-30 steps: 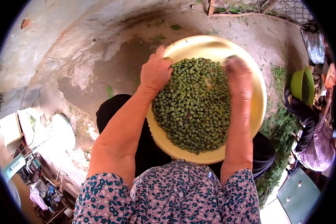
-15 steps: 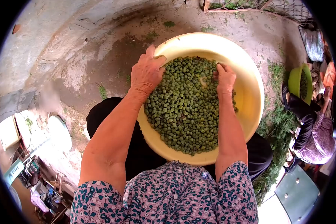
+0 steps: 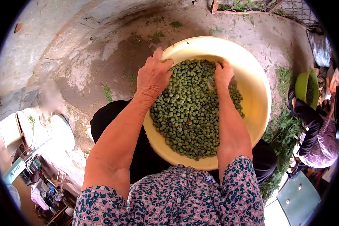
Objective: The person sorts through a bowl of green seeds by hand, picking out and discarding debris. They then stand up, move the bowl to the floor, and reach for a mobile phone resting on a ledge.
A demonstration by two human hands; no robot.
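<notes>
A large yellow basin rests on my lap, tilted, with a heap of small green berry-like pieces in it. My left hand grips the basin's upper left rim, thumb over the inner side and fingers outside. Inside the basin, my right hand touches the upper right part of the heap. Its fingers are bent together, and what they hold, if anything, is hidden.
At the right a person in a patterned top sits by a green bowl. Cut green plants lie on the ground between us. A pale wall stands at the left, with clutter at the lower left.
My right hand has moved slightly left over the heap, and green pieces now spread further right behind it. The whole view has shifted a little, with my left hand still on the rim.
</notes>
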